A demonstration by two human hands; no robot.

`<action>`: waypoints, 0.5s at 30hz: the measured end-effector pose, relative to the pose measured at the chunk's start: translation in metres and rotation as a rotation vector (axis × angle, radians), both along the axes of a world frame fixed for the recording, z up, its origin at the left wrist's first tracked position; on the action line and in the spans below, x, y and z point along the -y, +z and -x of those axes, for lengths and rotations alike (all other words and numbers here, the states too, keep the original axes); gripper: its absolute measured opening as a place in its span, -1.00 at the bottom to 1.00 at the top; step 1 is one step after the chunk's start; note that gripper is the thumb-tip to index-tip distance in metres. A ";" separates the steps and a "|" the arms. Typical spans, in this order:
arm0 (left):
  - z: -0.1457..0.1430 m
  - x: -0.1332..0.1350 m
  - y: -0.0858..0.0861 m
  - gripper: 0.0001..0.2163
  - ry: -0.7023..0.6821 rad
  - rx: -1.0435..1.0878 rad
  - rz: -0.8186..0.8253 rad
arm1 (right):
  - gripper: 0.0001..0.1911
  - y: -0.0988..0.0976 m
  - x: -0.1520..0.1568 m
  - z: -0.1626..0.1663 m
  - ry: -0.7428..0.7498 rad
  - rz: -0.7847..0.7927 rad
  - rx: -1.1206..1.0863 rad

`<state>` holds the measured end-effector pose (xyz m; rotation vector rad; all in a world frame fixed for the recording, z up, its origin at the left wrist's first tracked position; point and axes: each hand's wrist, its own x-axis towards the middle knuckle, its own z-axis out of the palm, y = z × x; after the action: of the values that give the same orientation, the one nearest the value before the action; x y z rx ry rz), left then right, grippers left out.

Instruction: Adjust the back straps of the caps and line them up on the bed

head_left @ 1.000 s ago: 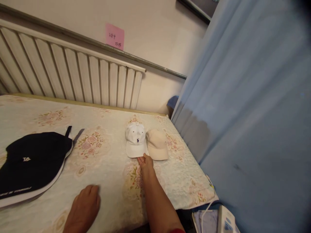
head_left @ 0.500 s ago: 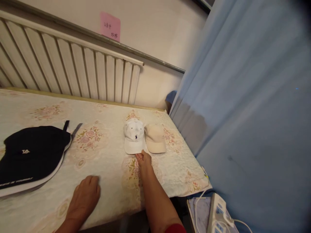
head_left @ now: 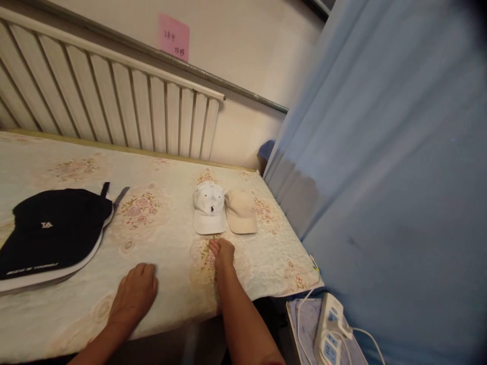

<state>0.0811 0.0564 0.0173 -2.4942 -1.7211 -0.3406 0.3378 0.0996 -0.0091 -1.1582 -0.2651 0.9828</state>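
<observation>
On the bed, a white baseball cap (head_left: 209, 209) with a small dark emblem lies beside a beige cap (head_left: 241, 212), their brims toward me. Just below the white cap's brim is my right hand (head_left: 223, 252), apart from it, with fingers loosely bent and nothing in them. My left hand (head_left: 136, 293) rests on the bedspread, fingers curled in and no object showing. Farther left lie dark caps (head_left: 61, 223) with pale edges, overlapping one another; the top one is black with white lettering, and straps stick out at their right.
A floral quilted bedspread (head_left: 167, 284) covers the bed. Behind it stand a white radiator (head_left: 152, 116) and a wall with a pink note (head_left: 174, 37). A blue curtain (head_left: 365, 167) hangs on the right, above a power strip (head_left: 330, 329) with white cables.
My right hand has let go of the white cap's brim and drawn back toward me. The white cap stays beside the beige one. My left hand stays on the bed.
</observation>
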 end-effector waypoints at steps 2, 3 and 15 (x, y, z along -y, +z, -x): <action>-0.001 0.001 0.001 -0.77 0.006 0.015 0.004 | -0.96 0.001 0.020 0.010 -0.001 -0.003 0.076; -0.001 0.002 0.002 -0.77 0.008 0.027 0.005 | -0.96 0.001 0.031 0.015 0.002 -0.004 0.120; -0.023 0.024 0.063 -0.73 0.182 0.822 0.418 | -0.70 0.003 0.110 0.062 0.164 -0.033 1.306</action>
<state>0.1046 0.0326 0.0807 -2.6200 -2.5014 -1.2426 0.2760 -0.0107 -0.0057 -1.6261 -1.4135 0.2121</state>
